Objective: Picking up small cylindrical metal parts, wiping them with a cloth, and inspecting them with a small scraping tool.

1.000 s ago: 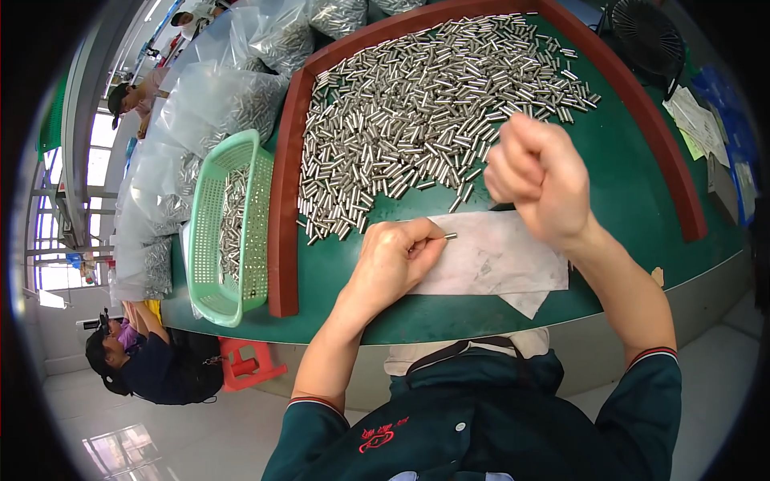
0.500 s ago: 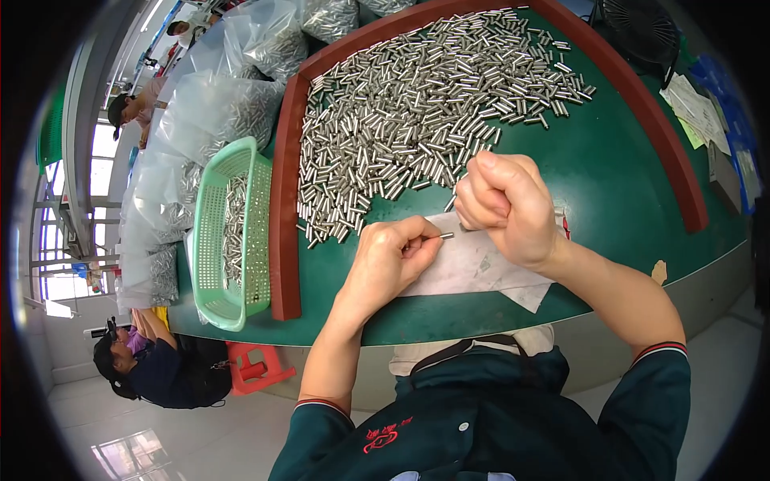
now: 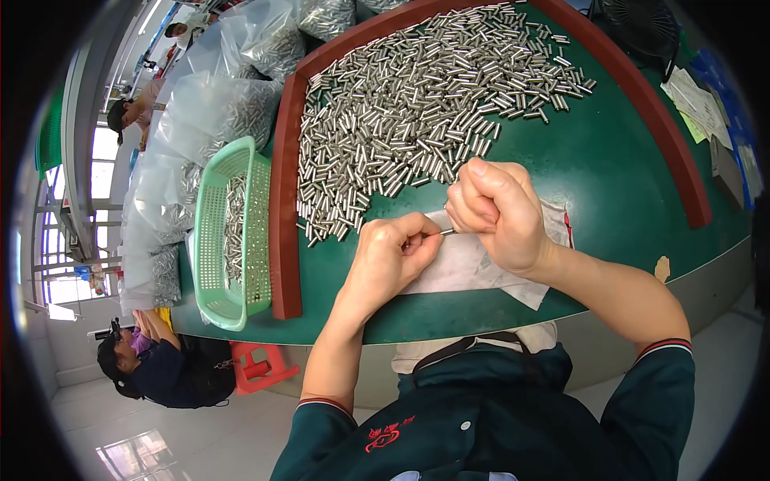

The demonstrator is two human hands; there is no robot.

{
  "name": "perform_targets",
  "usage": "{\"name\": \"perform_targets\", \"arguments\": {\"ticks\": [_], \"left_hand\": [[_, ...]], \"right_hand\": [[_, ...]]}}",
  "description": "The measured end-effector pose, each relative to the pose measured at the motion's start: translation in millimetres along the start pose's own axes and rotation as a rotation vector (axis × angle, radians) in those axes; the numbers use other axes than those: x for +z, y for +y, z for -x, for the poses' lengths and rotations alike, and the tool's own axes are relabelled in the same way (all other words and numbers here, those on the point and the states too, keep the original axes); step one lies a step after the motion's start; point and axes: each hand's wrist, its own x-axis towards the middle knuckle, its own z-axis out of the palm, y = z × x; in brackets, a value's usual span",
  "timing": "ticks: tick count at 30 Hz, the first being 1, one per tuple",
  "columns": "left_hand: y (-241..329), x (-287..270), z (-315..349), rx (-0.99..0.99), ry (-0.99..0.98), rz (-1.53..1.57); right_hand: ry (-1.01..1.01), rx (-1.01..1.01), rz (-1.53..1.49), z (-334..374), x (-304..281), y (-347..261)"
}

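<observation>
A: Where are the person's hands?

B: Close together above a green tabletop [image 3: 593, 168]. The left hand [image 3: 393, 252] is narrowed to a pinch, thumb and forefinger gripping one small metal pin [image 3: 448, 232]. The right hand [image 3: 504, 212] is at the left hand's 2 o'clock.

A: How is the right hand held?

B: Its fingers are curled into a fist; whether anything is inside cannot be told.

A: Where exactly is the pin?

B: It sticks out from the left fingertips toward 3 o'clock, its far end just beside the curled right fingers. Whether they touch it cannot be told. Beneath lies a pale, smudged cloth [image 3: 457, 272].

A: What is around them?

B: Seen from the left hand, a broad pile of shiny pins [image 3: 409, 104] spreads at 12 to 1 o'clock, inside a red-brown frame [image 3: 286, 224]. A black fan [image 3: 638, 28] stands between 1 and 2. At 9 is a pale green mesh basket [image 3: 210, 264] with pins inside; at 10, clear plastic bags [image 3: 241, 104] full of metal pieces; at 8, a co-worker [image 3: 156, 373] beside a red stool [image 3: 269, 373].
</observation>
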Motion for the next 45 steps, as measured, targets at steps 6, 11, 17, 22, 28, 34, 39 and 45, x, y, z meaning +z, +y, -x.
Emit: {"name": "perform_targets", "arguments": {"ticks": [6,11,17,22,28,34,39,45], "left_hand": [[1,-3,0,0.014,-0.02,-0.003],[-4,-12,-1,-0.226,-0.034,0.696],[-20,-20,-3,-0.313,-0.126,1.423],[-19,-20,-8,-0.332,-0.089,1.397],[-26,-21,-10,-0.272,-0.015,1.545],[-14,-5,-22,0.078,0.407,0.141],[-17,2,-25,0.143,0.296,-0.267],[-14,0,-23,0.118,0.225,-0.307]], "right_hand": [[-0.011,-0.017,0.056,0,1,-2],[-0.011,-0.068,0.074,-3,-5,-12],[0.018,0.083,0.057,-5,-5,-12],[0.028,0.086,0.041,-5,-8,-11],[0.042,0.101,0.035,-8,-6,-11],[0.067,0.102,0.046,-8,-7,-13],[0.082,0.102,0.046,-8,-6,-13],[0.077,0.099,0.055,-8,-6,-13]]}}
